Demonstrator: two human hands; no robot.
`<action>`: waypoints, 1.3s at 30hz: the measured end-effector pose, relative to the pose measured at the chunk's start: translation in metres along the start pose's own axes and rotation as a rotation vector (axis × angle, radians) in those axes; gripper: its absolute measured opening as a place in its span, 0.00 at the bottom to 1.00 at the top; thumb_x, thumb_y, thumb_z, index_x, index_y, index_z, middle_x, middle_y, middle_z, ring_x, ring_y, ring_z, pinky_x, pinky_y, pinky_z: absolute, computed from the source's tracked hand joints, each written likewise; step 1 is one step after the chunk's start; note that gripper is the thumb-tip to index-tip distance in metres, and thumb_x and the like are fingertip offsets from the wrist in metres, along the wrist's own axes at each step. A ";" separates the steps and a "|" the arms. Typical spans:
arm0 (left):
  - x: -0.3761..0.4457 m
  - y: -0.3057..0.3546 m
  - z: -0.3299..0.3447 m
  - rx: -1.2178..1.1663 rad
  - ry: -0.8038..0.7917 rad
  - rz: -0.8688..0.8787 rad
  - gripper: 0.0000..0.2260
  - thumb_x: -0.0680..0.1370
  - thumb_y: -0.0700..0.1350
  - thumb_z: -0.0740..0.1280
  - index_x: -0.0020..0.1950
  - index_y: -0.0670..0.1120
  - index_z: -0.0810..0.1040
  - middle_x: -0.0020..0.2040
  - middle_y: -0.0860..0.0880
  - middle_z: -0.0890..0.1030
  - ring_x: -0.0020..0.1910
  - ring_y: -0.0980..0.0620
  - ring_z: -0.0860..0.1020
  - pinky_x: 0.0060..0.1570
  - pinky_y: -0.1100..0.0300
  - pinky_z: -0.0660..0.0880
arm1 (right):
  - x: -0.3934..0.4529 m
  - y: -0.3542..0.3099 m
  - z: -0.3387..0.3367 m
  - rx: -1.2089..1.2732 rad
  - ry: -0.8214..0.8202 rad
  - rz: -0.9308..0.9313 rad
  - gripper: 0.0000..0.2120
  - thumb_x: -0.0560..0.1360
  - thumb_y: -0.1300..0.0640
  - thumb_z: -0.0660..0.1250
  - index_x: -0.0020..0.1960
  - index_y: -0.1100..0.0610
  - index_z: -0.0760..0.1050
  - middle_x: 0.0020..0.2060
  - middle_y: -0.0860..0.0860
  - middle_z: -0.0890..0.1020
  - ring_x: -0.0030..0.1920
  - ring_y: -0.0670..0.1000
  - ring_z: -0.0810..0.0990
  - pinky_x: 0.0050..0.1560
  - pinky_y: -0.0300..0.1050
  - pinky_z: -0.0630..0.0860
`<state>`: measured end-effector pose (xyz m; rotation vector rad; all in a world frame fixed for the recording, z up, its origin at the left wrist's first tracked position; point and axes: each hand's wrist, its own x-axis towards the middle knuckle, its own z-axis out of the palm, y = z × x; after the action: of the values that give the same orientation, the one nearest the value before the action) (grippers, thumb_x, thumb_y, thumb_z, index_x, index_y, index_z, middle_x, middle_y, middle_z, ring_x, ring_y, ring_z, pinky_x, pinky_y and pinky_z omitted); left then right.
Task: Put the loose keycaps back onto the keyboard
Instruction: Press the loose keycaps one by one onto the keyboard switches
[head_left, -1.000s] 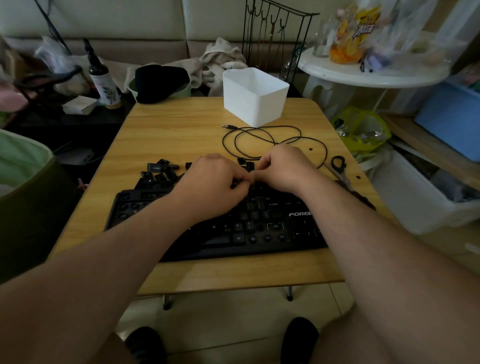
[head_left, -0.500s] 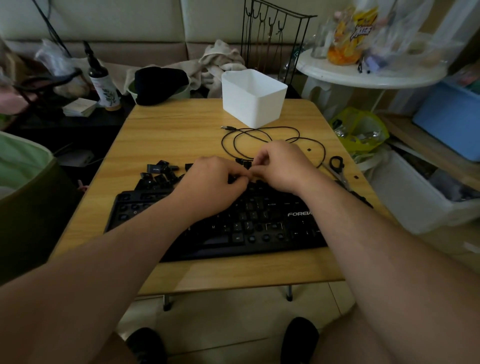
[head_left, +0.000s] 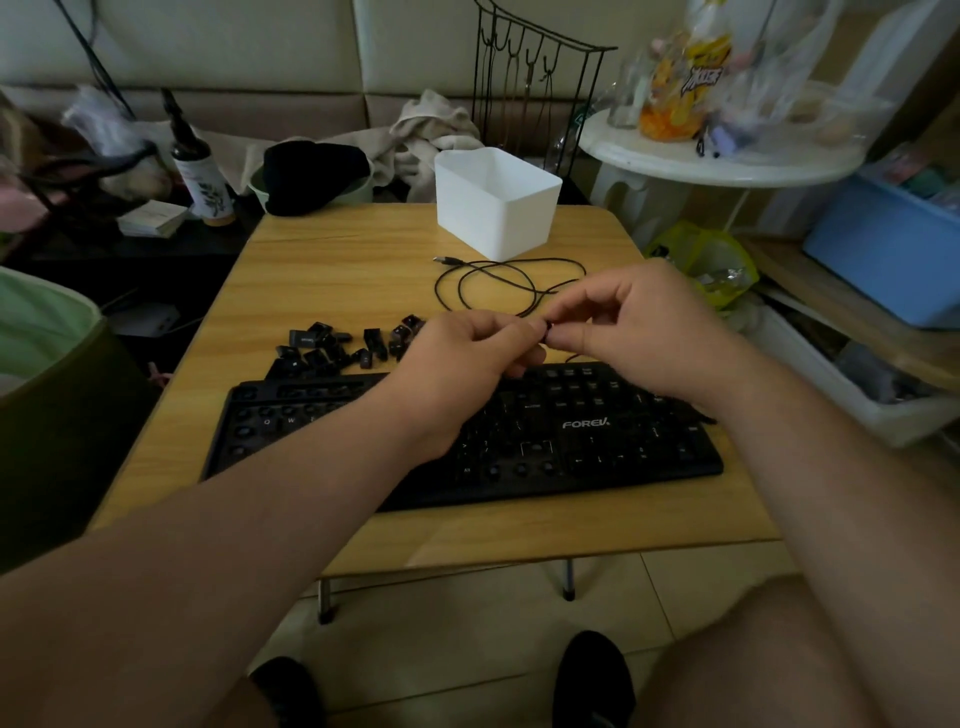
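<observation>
Head view, dim light. Both hands are raised above the far edge of the black keyboard (head_left: 519, 441), fingertips meeting. The right hand (head_left: 634, 332) pinches a small dark piece, apparently a keycap (head_left: 546, 332), between thumb and forefinger; only a sliver of it shows, so its legend and shape are not readable. The left hand (head_left: 462, 358) has its fingers curled in toward the same spot; whether it also grips the piece or only touches the right fingertips cannot be told, as the knuckles cover the contact.

The keyboard lies on a wooden folding table (head_left: 332, 280), near the front edge, angled slightly. The left forearm hides much of its middle section. On the exposed left part several positions appear as bare round stems without caps; the right block looks capped, though the darkness makes this uncertain. "FOREV" is legible on the case.

The loose keycaps (head_left: 332, 348) sit in a scattered heap on the table just beyond the keyboard's left rear corner, some tipped on their sides. The right end of the heap runs under the left hand, so a count is not possible.

Beyond the hands a thin black cable (head_left: 498, 280) lies in loops, partly hidden behind the right hand. A white plastic bin (head_left: 493, 208) stands at the table's far edge, its inside not visible.
</observation>
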<state>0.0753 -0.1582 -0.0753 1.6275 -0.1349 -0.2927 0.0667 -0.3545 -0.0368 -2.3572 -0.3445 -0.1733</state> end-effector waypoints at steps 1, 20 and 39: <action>-0.001 0.000 0.003 -0.021 -0.001 -0.012 0.09 0.81 0.49 0.71 0.51 0.45 0.86 0.40 0.53 0.86 0.39 0.60 0.79 0.38 0.68 0.73 | -0.006 -0.004 -0.004 -0.071 -0.003 -0.018 0.07 0.72 0.53 0.79 0.49 0.45 0.87 0.33 0.33 0.81 0.29 0.42 0.72 0.34 0.39 0.69; -0.014 -0.028 0.018 1.106 -0.248 0.563 0.17 0.83 0.59 0.61 0.65 0.57 0.83 0.60 0.58 0.83 0.61 0.51 0.76 0.64 0.44 0.74 | -0.052 0.049 -0.061 -0.460 -0.425 0.343 0.08 0.74 0.50 0.78 0.50 0.39 0.83 0.40 0.40 0.84 0.40 0.36 0.80 0.38 0.34 0.70; -0.011 -0.031 0.019 1.060 -0.240 0.616 0.13 0.83 0.57 0.65 0.64 0.56 0.83 0.59 0.58 0.82 0.62 0.51 0.75 0.65 0.43 0.72 | -0.039 0.039 -0.050 -0.588 -0.527 0.387 0.09 0.72 0.52 0.80 0.48 0.44 0.82 0.40 0.42 0.84 0.41 0.39 0.81 0.37 0.36 0.72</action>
<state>0.0571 -0.1710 -0.1062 2.4622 -1.1007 0.1046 0.0395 -0.4237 -0.0350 -2.9773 -0.0724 0.6203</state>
